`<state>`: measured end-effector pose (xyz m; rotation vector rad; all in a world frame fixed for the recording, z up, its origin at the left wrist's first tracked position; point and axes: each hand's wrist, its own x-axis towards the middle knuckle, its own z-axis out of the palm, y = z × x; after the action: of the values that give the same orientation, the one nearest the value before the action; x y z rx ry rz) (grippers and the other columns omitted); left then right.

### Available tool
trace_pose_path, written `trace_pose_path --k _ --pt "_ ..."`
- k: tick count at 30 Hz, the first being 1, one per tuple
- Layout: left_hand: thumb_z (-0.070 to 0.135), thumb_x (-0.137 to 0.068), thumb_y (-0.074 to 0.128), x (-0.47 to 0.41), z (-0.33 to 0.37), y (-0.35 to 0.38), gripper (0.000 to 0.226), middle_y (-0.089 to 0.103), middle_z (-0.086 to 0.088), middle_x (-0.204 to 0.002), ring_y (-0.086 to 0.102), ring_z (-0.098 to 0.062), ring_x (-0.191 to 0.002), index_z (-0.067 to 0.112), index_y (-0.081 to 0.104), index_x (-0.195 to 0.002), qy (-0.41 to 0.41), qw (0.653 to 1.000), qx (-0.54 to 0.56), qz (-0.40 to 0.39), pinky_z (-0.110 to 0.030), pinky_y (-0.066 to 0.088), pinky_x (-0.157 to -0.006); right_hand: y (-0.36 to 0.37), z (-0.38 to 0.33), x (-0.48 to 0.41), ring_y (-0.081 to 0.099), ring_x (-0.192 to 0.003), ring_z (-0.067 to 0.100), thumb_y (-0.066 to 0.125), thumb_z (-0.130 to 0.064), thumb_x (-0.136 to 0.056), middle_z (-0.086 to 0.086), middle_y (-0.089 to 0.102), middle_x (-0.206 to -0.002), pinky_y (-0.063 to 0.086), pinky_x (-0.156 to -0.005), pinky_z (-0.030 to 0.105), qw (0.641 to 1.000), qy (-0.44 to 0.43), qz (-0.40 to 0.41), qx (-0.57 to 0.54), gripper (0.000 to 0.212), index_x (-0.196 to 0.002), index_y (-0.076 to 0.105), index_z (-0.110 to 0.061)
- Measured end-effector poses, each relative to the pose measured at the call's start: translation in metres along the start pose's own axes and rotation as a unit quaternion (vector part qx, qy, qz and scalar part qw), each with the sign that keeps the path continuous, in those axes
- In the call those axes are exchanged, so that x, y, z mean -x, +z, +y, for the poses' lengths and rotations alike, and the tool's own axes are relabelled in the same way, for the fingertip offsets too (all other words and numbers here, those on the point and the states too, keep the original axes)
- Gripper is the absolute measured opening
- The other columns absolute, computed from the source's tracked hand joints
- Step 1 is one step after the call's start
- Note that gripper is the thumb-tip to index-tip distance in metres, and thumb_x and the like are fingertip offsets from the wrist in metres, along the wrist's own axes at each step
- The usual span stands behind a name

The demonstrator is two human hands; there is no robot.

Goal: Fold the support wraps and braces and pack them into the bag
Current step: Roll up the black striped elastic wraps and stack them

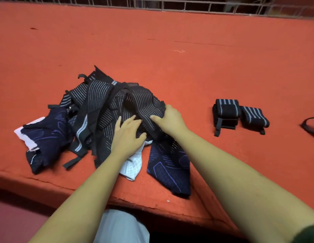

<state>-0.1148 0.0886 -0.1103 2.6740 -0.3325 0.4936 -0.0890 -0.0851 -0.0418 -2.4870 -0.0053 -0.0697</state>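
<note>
- Head view: a person's bare arms reached across an orange tabletop (170,50) to a loose pile of support wraps and braces (93,102) near its front edge.
- Left grip (128,133) lay flat on the pile, fingers straight and spread, pinching nothing.
- Right grip (171,120), just beside it, curled its fingers round a raised fold of a black striped wrap (144,100) on the pile's right side.
- A white brace (133,166) and a navy brace (170,169) lay beneath the forearms by the front edge.
- Another navy brace (47,135) lay at the pile's left.
- Two folded striped wraps (226,112) sat touching, side by side, well apart to the pile's right.
- A black cord (310,126) showed at the right edge.
</note>
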Motion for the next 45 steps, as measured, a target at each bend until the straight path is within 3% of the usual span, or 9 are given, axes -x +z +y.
trace_pose_path --k 7,11,20,26,32,37,39,43,45 --pt "0.048 -0.086 0.045 -0.003 0.000 0.001 0.057 0.057 0.004 -0.140 0.033 -0.006 -0.143 0.023 0.058 -0.136 -0.017 1.000 0.024 0.010 -0.036 -0.005 -0.124 -0.002 0.021 -0.013 0.061 -0.088 0.028 0.073 -0.034 -0.087 0.002 0.063 -0.081 0.040 -0.072 0.033 0.999 0.026 -0.017 -0.041 0.026 -0.081 0.059 -0.013" --pt "0.058 -0.085 0.032 -0.003 0.001 -0.001 0.068 0.055 0.002 -0.143 0.033 -0.006 -0.143 0.021 0.058 -0.136 -0.028 0.999 0.044 0.012 -0.036 -0.004 -0.124 -0.019 0.023 -0.004 0.038 -0.057 0.011 0.074 -0.014 -0.085 -0.007 0.042 -0.061 0.027 -0.060 0.030 0.986 -0.007 0.023 -0.166 0.033 -0.067 0.046 -0.018" --pt "0.065 -0.078 0.040 0.000 0.009 -0.014 0.064 0.066 0.006 -0.118 0.052 -0.012 -0.125 0.022 0.067 -0.116 -0.055 0.990 0.129 0.022 -0.029 0.002 -0.120 -0.056 0.027 0.037 0.040 -0.052 0.005 0.077 -0.010 -0.083 -0.009 0.050 -0.056 0.032 -0.052 0.024 0.972 -0.041 0.027 -0.228 0.035 -0.061 0.051 -0.020" --pt "0.051 -0.078 0.057 0.011 0.041 -0.034 0.021 0.067 0.021 -0.100 0.050 0.018 -0.108 0.033 0.064 -0.087 -0.044 0.967 0.244 0.050 -0.047 0.023 -0.114 -0.066 0.025 0.055 0.051 -0.050 0.016 0.074 -0.017 -0.088 0.005 0.048 -0.056 0.053 -0.056 0.041 0.975 -0.004 0.040 -0.219 0.033 -0.069 0.058 0.005" --pt "0.059 -0.077 0.065 0.025 0.068 -0.050 0.034 0.070 0.001 -0.081 0.063 -0.006 -0.077 0.028 0.072 -0.088 -0.098 0.916 0.388 0.004 -0.038 0.055 -0.078 -0.090 0.005 0.074 0.068 -0.052 0.024 0.054 -0.009 -0.099 0.012 0.067 -0.072 0.050 -0.045 0.027 0.839 0.124 -0.065 -0.525 0.023 -0.079 0.045 -0.013" --pt "0.035 -0.089 0.073 0.028 0.086 -0.059 0.021 0.063 -0.006 -0.065 0.053 -0.005 -0.062 0.021 0.070 -0.073 -0.082 0.931 0.352 -0.056 -0.028 0.044 -0.062 -0.103 0.012 0.090 0.070 -0.064 0.024 0.059 -0.012 -0.097 0.012 0.068 -0.083 0.054 -0.056 0.030 0.845 0.101 -0.140 -0.506 0.012 -0.086 0.054 -0.013" --pt "0.055 -0.090 0.058 0.028 0.097 -0.066 0.046 0.063 0.002 -0.067 0.053 -0.003 -0.061 0.013 0.067 -0.074 -0.147 0.899 0.409 -0.053 -0.024 0.043 -0.064 -0.105 0.019 0.096 0.066 -0.066 0.022 0.062 -0.013 -0.095 0.011 0.064 -0.080 0.052 -0.061 0.031 0.860 0.076 -0.176 -0.473 0.020 -0.077 0.054 -0.016" --pt "0.065 -0.079 0.052 0.029 0.117 -0.077 0.065 0.077 -0.006 -0.103 0.072 -0.019 -0.096 0.009 0.069 -0.107 -0.271 0.707 0.648 -0.084 -0.031 0.057 -0.083 -0.101 0.038 0.113 0.044 -0.064 0.021 0.070 -0.013 -0.090 0.010 0.042 -0.068 0.043 -0.063 0.030 0.905 0.023 -0.264 -0.334 0.038 -0.062 0.045 -0.019" --pt "0.041 -0.090 0.064 0.034 0.123 -0.077 0.040 0.077 -0.009 -0.102 0.073 -0.025 -0.095 0.006 0.070 -0.108 -0.274 0.722 0.631 -0.079 -0.029 0.059 -0.072 -0.098 0.045 0.120 0.045 -0.066 0.021 0.074 -0.017 -0.088 0.010 0.043 -0.068 0.042 -0.066 0.028 0.919 0.016 -0.278 -0.280 0.040 -0.058 0.048 -0.020"
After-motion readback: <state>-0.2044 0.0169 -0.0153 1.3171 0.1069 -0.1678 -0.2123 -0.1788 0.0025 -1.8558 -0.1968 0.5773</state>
